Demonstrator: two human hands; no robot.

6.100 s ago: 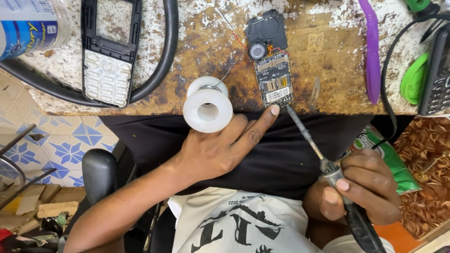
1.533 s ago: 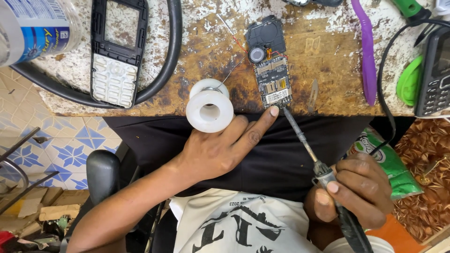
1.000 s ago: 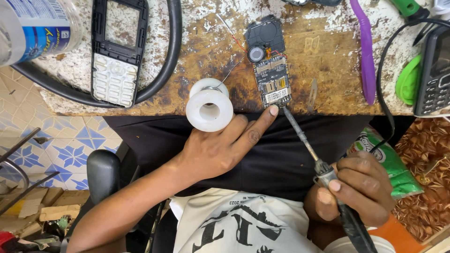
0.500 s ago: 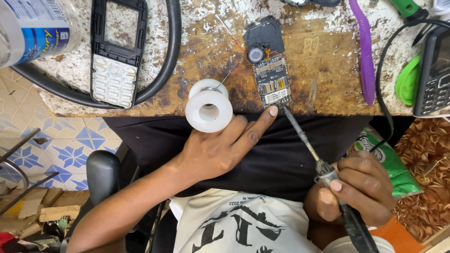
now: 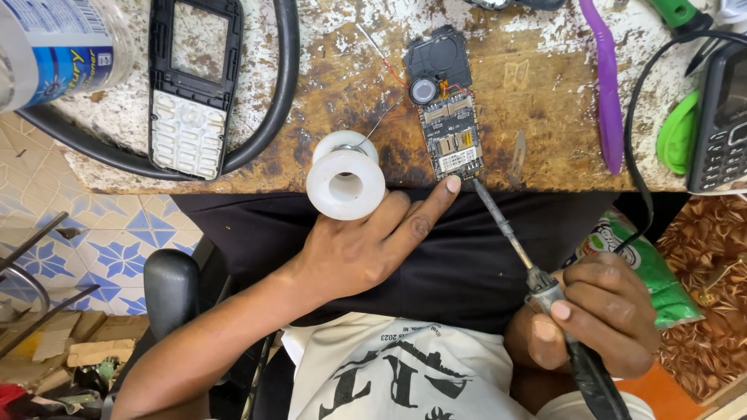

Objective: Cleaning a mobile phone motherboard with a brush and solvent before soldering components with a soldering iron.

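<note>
A person seated at a worn, paint-flaked wooden bench works on a small green phone circuit board, which lies flat near the bench's near edge, right of centre. The left hand reaches up from the lap, its fingers spread apart: the index fingertip presses the near end of the board, while the other fingers rest against a white plastic spool of solder wire standing just left of the board. A thin strand of wire runs from the spool up toward the board.

The right hand, low at the right, has its fingers clamped around the black handle of a soldering iron; the slim metal tip slants up and left to touch the board's near corner, just beside the left index fingertip.

On the far left of the bench lies a black phone front housing with a white keypad, ringed by a thick black cable. A purple plastic tool lies to the right of the board, and a black keypad phone sits at the right edge.
</note>
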